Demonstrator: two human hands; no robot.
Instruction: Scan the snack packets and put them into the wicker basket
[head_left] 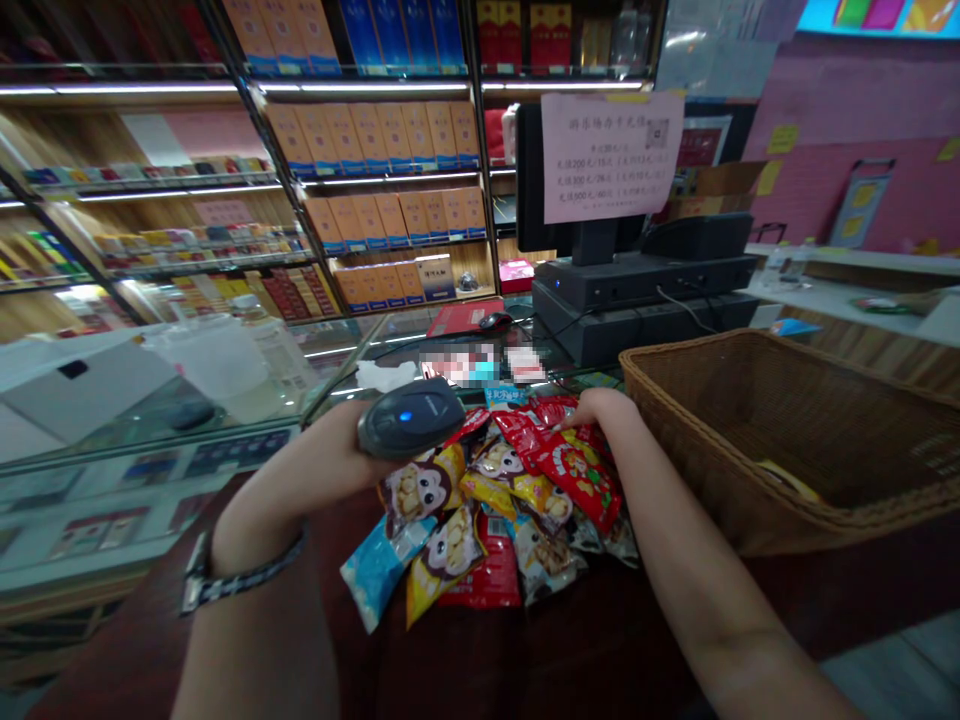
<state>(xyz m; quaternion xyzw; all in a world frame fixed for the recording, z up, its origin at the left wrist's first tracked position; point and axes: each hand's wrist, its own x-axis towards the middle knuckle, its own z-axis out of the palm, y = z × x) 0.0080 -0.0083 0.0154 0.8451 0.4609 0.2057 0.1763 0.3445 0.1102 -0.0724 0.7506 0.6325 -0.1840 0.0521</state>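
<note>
- L hand (330, 455) gripping 1 barcode scanner (411, 418), long axis across view, front end pointing R, above pile
- R hand (596, 408) open, resting on approx 12 snack bags (510, 510), heaped on table (570, 650)
- 1 wicker basket (660, 425) just R of pile

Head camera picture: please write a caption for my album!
The left hand grips a black barcode scanner over shiny snack packets, the right hand on them, beside a brown wicker basket.
</note>
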